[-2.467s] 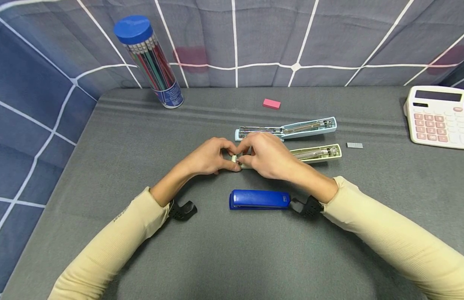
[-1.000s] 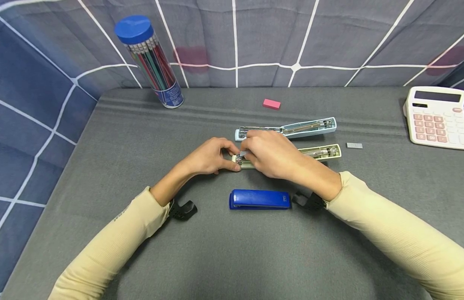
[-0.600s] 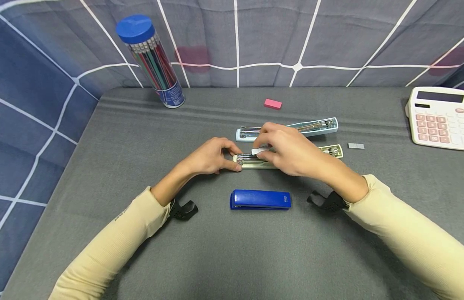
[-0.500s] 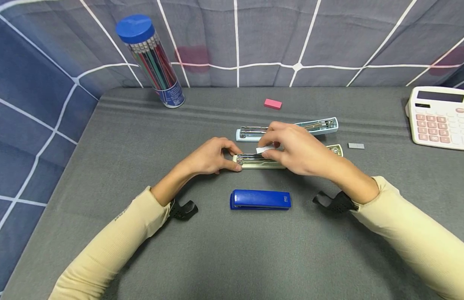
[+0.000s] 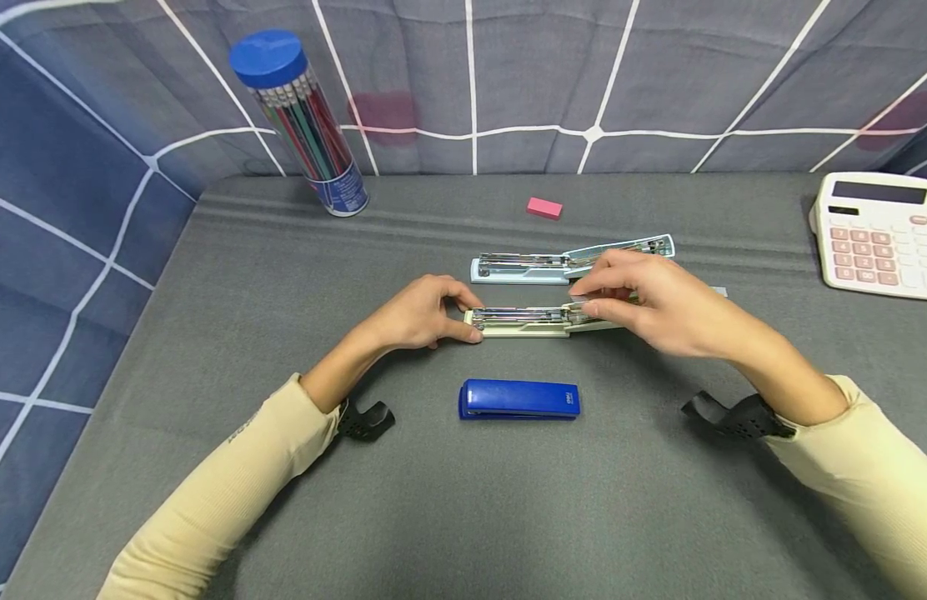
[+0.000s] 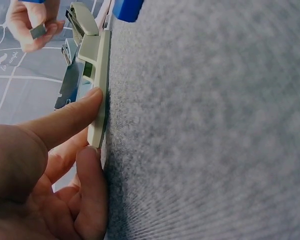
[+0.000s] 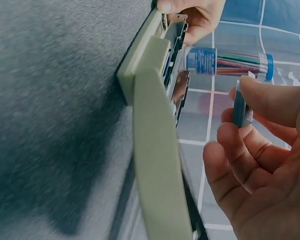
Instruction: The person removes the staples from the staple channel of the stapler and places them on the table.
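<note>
A pale green stapler (image 5: pixel 525 332) lies opened flat on the table, its metal magazine facing up. My left hand (image 5: pixel 422 315) holds the stapler's left end between thumb and fingers, as the left wrist view also shows. My right hand (image 5: pixel 651 302) is raised over the stapler's hinge and right half, hiding much of that side. Between its thumb and fingers it pinches a short grey strip of staples (image 7: pixel 241 106), apart from the stapler. The same staple strip (image 6: pixel 38 32) appears at the top left of the left wrist view.
Behind lies an opened light blue stapler (image 5: pixel 519 273), with a pink block (image 5: pixel 544 207) beyond it. A closed blue stapler (image 5: pixel 519 398) is in front. Another staple strip (image 5: pixel 720 291) is partly hidden by the right hand. A pencil jar (image 5: pixel 306 125) and a calculator (image 5: pixel 876 233) stand farther out.
My right hand has moved right along the pale green stapler, carrying the staple strip from its left end towards the hinge and uncovering the magazine. My left hand has stayed in place.
</note>
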A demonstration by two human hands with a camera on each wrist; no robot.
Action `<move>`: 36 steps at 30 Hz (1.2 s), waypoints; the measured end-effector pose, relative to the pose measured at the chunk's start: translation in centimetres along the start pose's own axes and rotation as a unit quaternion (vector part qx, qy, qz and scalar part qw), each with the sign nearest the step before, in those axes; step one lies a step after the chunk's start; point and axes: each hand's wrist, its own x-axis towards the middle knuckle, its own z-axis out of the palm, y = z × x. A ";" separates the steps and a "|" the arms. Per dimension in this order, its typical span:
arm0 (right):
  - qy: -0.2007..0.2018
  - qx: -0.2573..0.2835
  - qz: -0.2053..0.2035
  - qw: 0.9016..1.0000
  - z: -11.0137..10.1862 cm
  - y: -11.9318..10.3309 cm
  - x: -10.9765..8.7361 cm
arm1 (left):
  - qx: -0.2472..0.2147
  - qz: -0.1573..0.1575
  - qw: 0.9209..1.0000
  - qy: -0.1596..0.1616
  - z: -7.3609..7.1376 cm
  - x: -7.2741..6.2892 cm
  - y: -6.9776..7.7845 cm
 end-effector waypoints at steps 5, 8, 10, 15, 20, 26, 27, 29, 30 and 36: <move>0.021 -0.006 0.000 1.000 -0.2 0.5 -1.5 | -0.003 -0.001 1.000 0.001 0.0 0.0 0.0; 0.032 -0.013 0.011 0.999 -0.3 0.5 -2.4 | -0.006 0.000 1.000 0.001 0.0 -0.1 0.0; 0.040 -0.021 0.018 0.999 -0.4 0.5 -2.9 | -0.006 0.000 1.000 0.002 0.0 -0.2 0.0; 0.059 -0.038 0.038 0.997 -0.8 0.2 -4.0 | -0.004 -0.001 1.000 0.004 0.0 -0.3 -0.1; 0.079 -0.060 0.047 0.994 -1.6 0.2 -5.3 | -0.002 -0.007 1.000 0.004 0.0 -0.3 -0.1; 0.098 -0.088 0.076 0.988 -2.9 1.2 -7.1 | 0.002 -0.007 1.000 0.003 0.0 -0.2 0.1; 0.101 -0.094 0.082 0.987 -3.1 1.4 -7.3 | 0.003 -0.006 1.000 0.003 0.0 -0.2 0.1; 0.106 -0.107 0.095 0.984 -3.5 1.8 -7.9 | 0.002 -0.008 1.000 0.003 0.0 -0.1 0.1; 0.109 -0.114 0.101 0.982 -3.7 1.9 -8.2 | 0.002 -0.009 1.000 0.003 0.0 -0.1 0.1; 0.103 -0.133 0.120 0.978 -4.2 3.4 -9.5 | 0.001 -0.008 1.000 0.000 0.0 0.0 0.1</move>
